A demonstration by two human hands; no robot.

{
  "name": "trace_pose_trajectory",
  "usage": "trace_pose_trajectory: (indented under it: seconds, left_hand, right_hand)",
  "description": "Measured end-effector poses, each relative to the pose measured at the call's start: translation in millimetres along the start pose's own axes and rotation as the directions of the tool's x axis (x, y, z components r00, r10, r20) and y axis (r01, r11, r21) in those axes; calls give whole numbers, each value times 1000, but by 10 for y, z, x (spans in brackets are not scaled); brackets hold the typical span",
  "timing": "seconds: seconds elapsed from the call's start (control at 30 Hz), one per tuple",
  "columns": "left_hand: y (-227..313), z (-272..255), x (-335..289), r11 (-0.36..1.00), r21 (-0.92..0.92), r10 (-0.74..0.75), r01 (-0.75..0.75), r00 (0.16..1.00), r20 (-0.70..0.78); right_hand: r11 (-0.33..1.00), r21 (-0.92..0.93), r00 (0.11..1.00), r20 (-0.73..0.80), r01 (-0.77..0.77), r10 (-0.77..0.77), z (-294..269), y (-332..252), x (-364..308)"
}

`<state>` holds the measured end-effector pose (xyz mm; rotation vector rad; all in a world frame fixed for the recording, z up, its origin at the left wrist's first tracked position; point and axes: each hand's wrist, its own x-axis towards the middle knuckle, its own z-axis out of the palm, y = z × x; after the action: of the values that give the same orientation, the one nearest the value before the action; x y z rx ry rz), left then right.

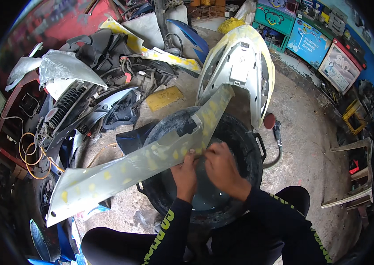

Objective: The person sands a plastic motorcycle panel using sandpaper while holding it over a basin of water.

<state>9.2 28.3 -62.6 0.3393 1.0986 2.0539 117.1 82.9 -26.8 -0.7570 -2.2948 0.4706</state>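
Concrete floor (293,154); lettered blue box (309,43), lettered sleeves (176,223). I have left hand (185,176) gripping yellow-patched panel (138,164), right hand (223,165) curled at its edge; can't tell if empty.

Beneath us spreads a rough, grey-brown, stained concrete floor (299,145). On it, directly in front of us, sits a large, round, black tub (251,159) with a loop handle at each side. Beyond the tub's far left side, we see a flat, yellow, roughly rectangular piece (165,98) lying on the concrete. Well apart, to our right, stands a worn, pale, angular frame (368,168) with crosspieces, its lower parts partly in shadow.
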Motion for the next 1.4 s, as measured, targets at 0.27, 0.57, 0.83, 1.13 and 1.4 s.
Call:
trace_pose_trajectory:
  seconds: [0.27, 0.57, 0.83, 1.13, 1.4]
  left_hand:
    - [73, 30, 12, 1000, -26, 2, -2, 1000, 5]
    - [116, 20, 9, 1000, 22, -2, 1, 1000, 19]
    - [74, -16, 44, 1000, 17, -14, 13, 998, 55]
    - [115, 53, -8, 1000, 1, -7, 7, 1000, 14]
    - [62, 20, 2, 999, -23, -34, 34, 999, 15]
  right_hand:
    - [998, 9, 997, -42, 61, -60, 6, -14, 4]
    - [998, 14, 997, -51, 61, -60, 15, 4, -4]
    - [995, 44, 993, -81, 89, -86, 33, -36, -4]
    - [998, -9, 995, -75, 62, -62, -1, 137, 45]
    - [998, 39, 997, -51, 52, -50, 22, 148, 48]
